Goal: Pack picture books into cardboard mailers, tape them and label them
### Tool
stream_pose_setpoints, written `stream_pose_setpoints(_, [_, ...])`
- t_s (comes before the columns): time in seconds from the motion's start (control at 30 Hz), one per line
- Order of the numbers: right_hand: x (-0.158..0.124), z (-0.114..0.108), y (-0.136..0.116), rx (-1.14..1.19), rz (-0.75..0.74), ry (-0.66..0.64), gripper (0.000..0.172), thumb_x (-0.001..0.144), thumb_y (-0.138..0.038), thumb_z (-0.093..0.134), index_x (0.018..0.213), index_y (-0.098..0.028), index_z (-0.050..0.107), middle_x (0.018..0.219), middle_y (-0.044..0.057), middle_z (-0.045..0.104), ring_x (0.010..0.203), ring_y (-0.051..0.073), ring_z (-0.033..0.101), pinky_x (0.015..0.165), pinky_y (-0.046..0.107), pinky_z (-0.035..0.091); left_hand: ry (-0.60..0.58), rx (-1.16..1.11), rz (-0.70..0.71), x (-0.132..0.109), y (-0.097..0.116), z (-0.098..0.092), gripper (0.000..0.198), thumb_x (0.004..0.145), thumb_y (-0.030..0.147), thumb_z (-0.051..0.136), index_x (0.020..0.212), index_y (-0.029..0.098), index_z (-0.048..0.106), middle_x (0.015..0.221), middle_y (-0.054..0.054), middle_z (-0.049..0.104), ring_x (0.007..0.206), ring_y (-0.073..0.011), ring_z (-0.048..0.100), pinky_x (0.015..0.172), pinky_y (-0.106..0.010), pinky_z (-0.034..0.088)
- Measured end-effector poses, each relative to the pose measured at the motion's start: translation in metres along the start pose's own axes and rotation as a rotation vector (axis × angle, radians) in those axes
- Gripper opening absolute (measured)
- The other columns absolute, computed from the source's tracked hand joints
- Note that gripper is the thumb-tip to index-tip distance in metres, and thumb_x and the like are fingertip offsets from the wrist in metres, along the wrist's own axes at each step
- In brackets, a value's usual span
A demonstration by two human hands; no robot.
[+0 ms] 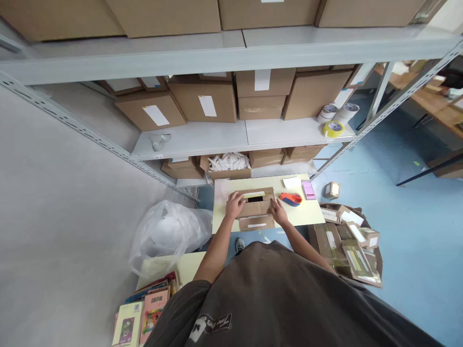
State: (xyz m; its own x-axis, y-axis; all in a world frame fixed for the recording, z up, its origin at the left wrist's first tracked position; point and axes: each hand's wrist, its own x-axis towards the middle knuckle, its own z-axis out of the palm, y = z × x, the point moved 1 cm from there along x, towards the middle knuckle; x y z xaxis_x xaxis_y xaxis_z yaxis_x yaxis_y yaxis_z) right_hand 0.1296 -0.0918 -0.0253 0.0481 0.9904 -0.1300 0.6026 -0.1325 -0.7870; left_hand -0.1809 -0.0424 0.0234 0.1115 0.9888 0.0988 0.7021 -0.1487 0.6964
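A cardboard box (255,208) with its flaps spread lies on the pale yellow table (307,219), a dark gap showing between the flaps. My left hand (235,205) rests on the box's left edge, fingers apart. At the right edge, my right hand (278,211) touches the cardboard with its fingers bent; whether it pinches the edge is too small to tell. Just right of that hand lies an orange and blue tape dispenser (291,199). Beyond it are a white paper (292,182) and a purple item (308,190).
Metal shelves (202,137) with boxes stand ahead, tape rolls (333,128) at their right end. A plastic bag (168,231) sits left of the table. Packed parcels (356,241) are piled at right. Books (154,308) lie on a lower-left surface.
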Motion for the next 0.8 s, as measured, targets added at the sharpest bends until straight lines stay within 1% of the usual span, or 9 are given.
stream_pose_setpoints(0.07, [-0.002, 0.001, 0.0, -0.015, -0.001, -0.006, 0.06, 0.099, -0.039, 0.054, 0.157, -0.024, 0.056, 0.165, 0.014, 0.05, 0.153, 0.033, 0.048, 0.123, 0.049, 0.046, -0.005, 0.008, -0.076, -0.01, -0.004, 0.012, 0.033, 0.102, 0.035, 0.064, 0.129, 0.025, 0.079, 0.166, -0.011, 0.049, 0.151, -0.0329, 0.047, 0.127, -0.047, 0.039])
stream_pose_setpoints(0.13, [-0.004, 0.002, -0.002, -0.013, -0.026, 0.001, 0.061, 0.1, -0.04, 0.052, 0.159, -0.023, 0.053, 0.163, 0.014, 0.052, 0.151, 0.031, 0.051, 0.123, 0.047, 0.046, 0.031, -0.029, -0.168, -0.016, -0.008, 0.022, 0.032, 0.104, 0.034, 0.06, 0.127, 0.025, 0.08, 0.17, -0.01, 0.043, 0.151, -0.031, 0.049, 0.124, -0.044, 0.042])
stream_pose_setpoints(0.23, [-0.007, 0.002, -0.005, -0.017, -0.03, 0.017, 0.064, 0.101, -0.041, 0.051, 0.162, -0.022, 0.048, 0.159, 0.015, 0.057, 0.142, 0.031, 0.06, 0.119, 0.048, 0.049, 0.104, -0.109, -0.31, -0.018, -0.01, 0.033, 0.031, 0.104, 0.032, 0.058, 0.124, 0.023, 0.08, 0.166, -0.011, 0.05, 0.145, -0.03, 0.055, 0.118, -0.043, 0.048])
stream_pose_setpoints(0.3, [-0.008, 0.004, -0.008, -0.033, -0.002, 0.03, 0.067, 0.1, -0.041, 0.051, 0.164, -0.02, 0.044, 0.157, 0.016, 0.058, 0.139, 0.032, 0.061, 0.118, 0.049, 0.05, 0.125, -0.149, -0.371, -0.015, -0.009, 0.036, 0.035, 0.103, 0.029, 0.059, 0.133, 0.022, 0.074, 0.158, -0.013, 0.058, 0.139, -0.0294, 0.06, 0.116, -0.043, 0.05])
stream_pose_setpoints(0.37, [-0.008, 0.005, -0.012, -0.053, 0.024, 0.044, 0.069, 0.1, -0.039, 0.051, 0.165, -0.019, 0.041, 0.157, 0.017, 0.059, 0.138, 0.033, 0.061, 0.116, 0.049, 0.051, 0.131, -0.172, -0.39, -0.012, -0.007, 0.036, 0.051, 0.101, 0.027, 0.059, 0.152, 0.02, 0.059, 0.158, -0.015, 0.058, 0.14, -0.0286, 0.059, 0.116, -0.041, 0.05])
stream_pose_setpoints(0.47, [-0.007, 0.007, -0.016, -0.081, 0.048, 0.052, 0.069, 0.1, -0.036, 0.051, 0.166, -0.019, 0.039, 0.155, 0.017, 0.06, 0.134, 0.032, 0.064, 0.111, 0.047, 0.054, 0.076, -0.159, -0.381, -0.009, -0.003, 0.036, 0.065, 0.104, 0.031, 0.056, 0.167, 0.021, 0.041, 0.172, -0.015, 0.041, 0.153, -0.0289, 0.047, 0.116, -0.038, 0.049])
stream_pose_setpoints(0.53, [-0.006, 0.007, -0.018, -0.099, 0.058, 0.052, 0.068, 0.1, -0.035, 0.051, 0.166, -0.021, 0.039, 0.155, 0.016, 0.059, 0.131, 0.031, 0.066, 0.109, 0.046, 0.055, 0.017, -0.133, -0.387, -0.007, 0.0, 0.038, 0.063, 0.108, 0.041, 0.05, 0.168, 0.023, 0.04, 0.177, -0.014, 0.031, 0.156, -0.0307, 0.043, 0.114, -0.04, 0.05])
stream_pose_setpoints(0.63, [-0.003, 0.0, -0.018, -0.143, 0.043, 0.074, 0.066, 0.101, -0.033, 0.051, 0.165, -0.02, 0.041, 0.158, 0.017, 0.056, 0.137, 0.031, 0.063, 0.113, 0.046, 0.053, -0.003, -0.084, -0.403, -0.005, 0.001, 0.04, 0.064, 0.11, 0.051, 0.042, 0.168, 0.025, 0.04, 0.178, -0.015, 0.028, 0.155, -0.0343, 0.045, 0.113, -0.045, 0.052])
stream_pose_setpoints(0.8, [0.014, -0.036, -0.006, -0.22, 0.044, 0.195, 0.061, 0.104, -0.036, 0.051, 0.162, -0.019, 0.046, 0.158, 0.019, 0.056, 0.146, 0.033, 0.053, 0.119, 0.05, 0.048, 0.039, -0.023, -0.368, -0.001, -0.004, 0.043, 0.061, 0.109, 0.046, 0.044, 0.165, 0.022, 0.043, 0.175, -0.014, 0.037, 0.159, -0.0325, 0.038, 0.121, -0.047, 0.046])
